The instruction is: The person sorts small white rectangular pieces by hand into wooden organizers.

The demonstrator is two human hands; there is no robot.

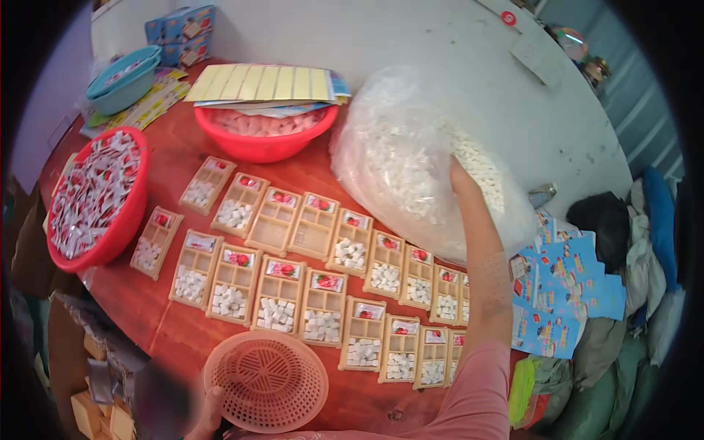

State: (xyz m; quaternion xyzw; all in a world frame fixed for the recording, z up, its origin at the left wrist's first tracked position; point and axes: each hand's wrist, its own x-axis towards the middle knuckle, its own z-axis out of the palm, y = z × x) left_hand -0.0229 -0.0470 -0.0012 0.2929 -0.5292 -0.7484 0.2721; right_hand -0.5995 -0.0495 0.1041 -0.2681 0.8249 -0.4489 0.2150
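Note:
At the near edge, my left hand [210, 412] is closed on the rim of a round pink plastic basket [265, 381], whose slotted bottom shows no pieces in it. My right arm stretches far forward, and my right hand [460, 176] reaches into a large clear plastic bag [367, 147] full of small white cubes [477, 165]. Its fingers are hidden among the cubes and plastic. Between the hands lie two rows of tan compartment trays [277, 299]. Most hold white cubes and a small red-and-white sachet [283, 270]; two in the back row, including one tray [273, 226], have no cubes.
A red basin [138, 213] of sachets stands at left. Behind the trays, another red basin [268, 150] holds pink packets under yellow-striped sheets [257, 82]. Blue bowls [121, 92] and blue boxes [180, 37] sit at far left. Blue printed sheets [561, 293] lie at right.

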